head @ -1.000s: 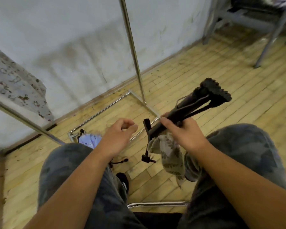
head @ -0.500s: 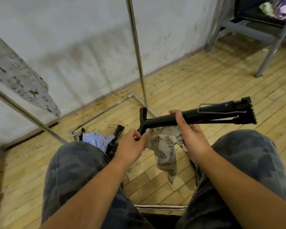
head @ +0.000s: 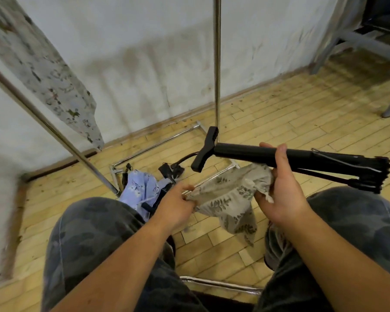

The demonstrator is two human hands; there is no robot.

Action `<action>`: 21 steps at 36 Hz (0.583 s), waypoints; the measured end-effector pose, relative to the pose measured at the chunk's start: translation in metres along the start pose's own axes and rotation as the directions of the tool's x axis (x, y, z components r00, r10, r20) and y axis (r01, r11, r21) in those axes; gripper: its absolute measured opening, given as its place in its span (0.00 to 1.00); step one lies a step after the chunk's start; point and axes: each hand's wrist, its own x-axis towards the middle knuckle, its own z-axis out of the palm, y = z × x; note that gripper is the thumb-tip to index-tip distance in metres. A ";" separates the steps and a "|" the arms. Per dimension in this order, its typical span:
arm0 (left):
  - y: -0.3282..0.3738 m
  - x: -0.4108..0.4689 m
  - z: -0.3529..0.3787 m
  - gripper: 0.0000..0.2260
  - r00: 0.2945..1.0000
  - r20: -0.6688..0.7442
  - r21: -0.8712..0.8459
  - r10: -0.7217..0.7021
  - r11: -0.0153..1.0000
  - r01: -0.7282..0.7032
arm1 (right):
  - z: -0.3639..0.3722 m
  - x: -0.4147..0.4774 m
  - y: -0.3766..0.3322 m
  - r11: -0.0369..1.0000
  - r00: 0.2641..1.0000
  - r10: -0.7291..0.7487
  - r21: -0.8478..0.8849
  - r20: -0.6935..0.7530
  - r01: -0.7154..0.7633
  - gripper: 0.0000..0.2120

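A black hand pump (head: 245, 152) with a T-handle lies nearly level above my knees, handle to the left, folded foot to the right. My right hand (head: 282, 190) grips its barrel from below and also holds one side of a grey leaf-print cloth bag (head: 230, 197). My left hand (head: 176, 203) pinches the other side of the bag's rim. The bag's mouth is stretched between both hands under the pump, and its body hangs down between my legs.
A chrome garment rack stands ahead, with an upright pole (head: 217, 64), a slanted bar (head: 43, 122) and a base frame on the wood floor. A blue floral cloth (head: 142, 190) and black straps lie by its base. A metal-legged chair (head: 356, 39) is at the back right.
The pump swung from pointing up and right to nearly level. My left hand came in and took hold of the bag's rim, then pulled it left, spreading the mouth.
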 end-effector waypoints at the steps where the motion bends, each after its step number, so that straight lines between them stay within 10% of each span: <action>1: 0.000 0.002 -0.004 0.12 1.000 -0.011 0.008 -0.004 1.000 0.004 | -0.002 0.003 0.000 1.000 1.000 -0.005 -0.011 0.001 0.005 0.18; 11: -0.001 0.010 -0.024 0.17 0.990 -0.017 -0.512 -0.142 0.852 0.113 | 0.000 0.010 0.000 0.989 0.999 0.014 0.146 0.045 -0.021 0.20; 21: 0.008 0.010 -0.031 0.21 0.970 -0.076 -0.534 -0.230 0.831 0.156 | 0.001 0.005 -0.001 0.994 0.997 0.031 0.101 0.076 -0.038 0.14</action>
